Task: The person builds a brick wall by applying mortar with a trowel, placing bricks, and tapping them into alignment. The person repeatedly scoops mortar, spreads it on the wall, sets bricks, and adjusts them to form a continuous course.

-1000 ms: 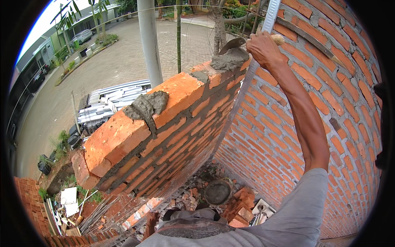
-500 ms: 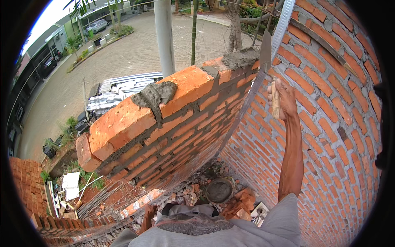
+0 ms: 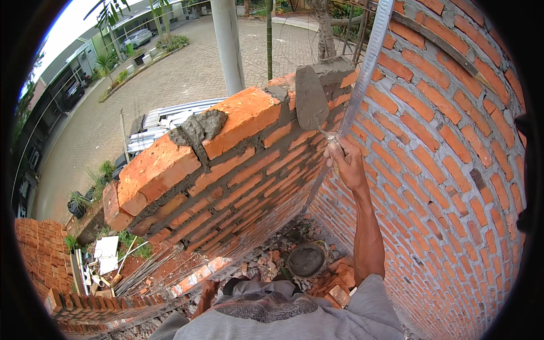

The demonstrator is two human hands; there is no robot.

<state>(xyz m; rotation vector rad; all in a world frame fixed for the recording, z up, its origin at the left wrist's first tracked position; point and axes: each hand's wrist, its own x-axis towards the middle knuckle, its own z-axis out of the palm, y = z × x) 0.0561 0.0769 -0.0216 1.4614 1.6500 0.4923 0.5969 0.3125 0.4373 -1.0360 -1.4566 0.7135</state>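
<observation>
My right hand (image 3: 345, 161) is closed around the handle of a pointed trowel (image 3: 311, 101). The trowel's grey, mortar-smeared blade points up and stands against the inner face of the brick wall (image 3: 226, 170), close to its top course. Wet mortar (image 3: 334, 67) lies on the wall's far end, just behind the blade. A lump of mortar (image 3: 199, 129) sits over the joint between two top bricks and droops down the near face. My left hand (image 3: 208, 290) hangs low beside my body, partly visible; its fingers cannot be made out.
A taller brick wall (image 3: 442, 170) rises at right, with a metal straightedge (image 3: 371, 62) upright in the corner. Below, a round mortar pan (image 3: 306, 259) stands among brick rubble. Beyond the wall are a grey post (image 3: 228, 48), stacked pale metal lengths (image 3: 156, 120) and a paved yard.
My right hand has moved left and down with the trowel, from beside the straightedge to the wall's near face. The blade has turned its broad side into view. The far mortar looks flatter.
</observation>
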